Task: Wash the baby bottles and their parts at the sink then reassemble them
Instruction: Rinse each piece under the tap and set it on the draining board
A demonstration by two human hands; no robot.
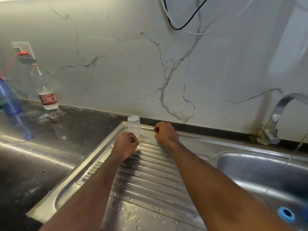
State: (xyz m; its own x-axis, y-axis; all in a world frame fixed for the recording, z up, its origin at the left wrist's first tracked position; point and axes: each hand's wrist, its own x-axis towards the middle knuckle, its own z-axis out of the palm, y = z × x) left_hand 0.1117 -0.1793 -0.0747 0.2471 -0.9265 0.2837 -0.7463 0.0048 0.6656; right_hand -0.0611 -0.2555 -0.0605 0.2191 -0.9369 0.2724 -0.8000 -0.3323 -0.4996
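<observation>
Nearest the camera, a blue ring [286, 214] lies in the sink basin [260, 169] at lower right; it may be a bottle collar, though this cannot be confirmed. The wet, ribbed drainboard [150, 177] extends from the near edge toward the wall.

Both forearms reach across the drainboard. The left hand [127, 143] is held above the ribs with its fingers [133, 140] curled tight into the palm; no object is visible inside them. The right hand [165, 133] is likewise fisted, fingers pressed together and curled; whether a small part is enclosed cannot be determined.

Just beyond the left hand, a clear baby bottle [134, 125] stands inverted at the far left corner of the drainboard, apparently draining. It looks apart from both hands.

Recommended procedure for the step in hand: leave the bottle mouth-down until water has run off. Grip it around the body, not the rim. Collect the remaining parts from the basin before reassembly.

Further back, the dark desk [70, 124] carries a plastic water bottle [45, 90] and a blue container [9, 97]. The tap [273, 124] stands at the far right against the marble wall [133, 55].
</observation>
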